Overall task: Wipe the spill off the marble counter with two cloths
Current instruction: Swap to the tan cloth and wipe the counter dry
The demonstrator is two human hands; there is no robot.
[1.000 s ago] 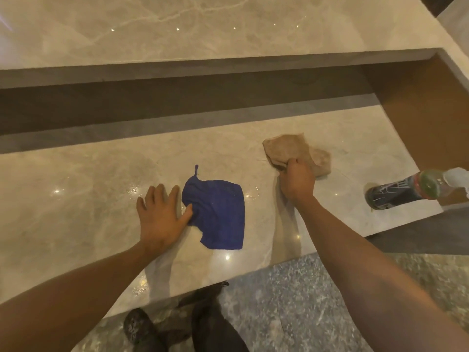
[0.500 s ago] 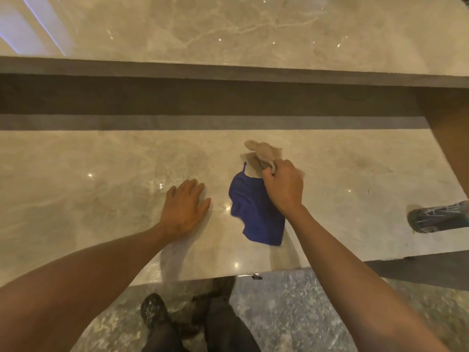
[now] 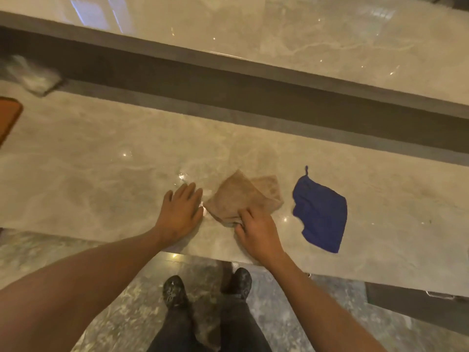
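Far left of my grip I see an orange object (image 3: pixel 9 118) at the frame edge and a blurred pale bundle (image 3: pixel 33 77) behind it, can't tell what either is. My left hand (image 3: pixel 179 214) lies flat on the marble counter (image 3: pixel 88 179), fingers straight and together, holding nothing, just left of the grip. Glossy wet-looking patch (image 3: pixel 182 177) sits just past those fingertips. My right hand (image 3: pixel 258 231) is curled onto the near corner of the tan cloth (image 3: pixel 239 196), thumb and fingers pinching the fabric. The cloth lies folded on the counter, spread away from the grip toward the back ledge, its left corner almost touching my left hand. Right of the grip, apart from the tan cloth, the blue cloth (image 3: pixel 321 212) lies loose on the counter, untouched, its loop pointing away from me. Below the grip, past the counter edge: my shoes (image 3: pixel 175 292) on a speckled floor (image 3: pixel 121 308).
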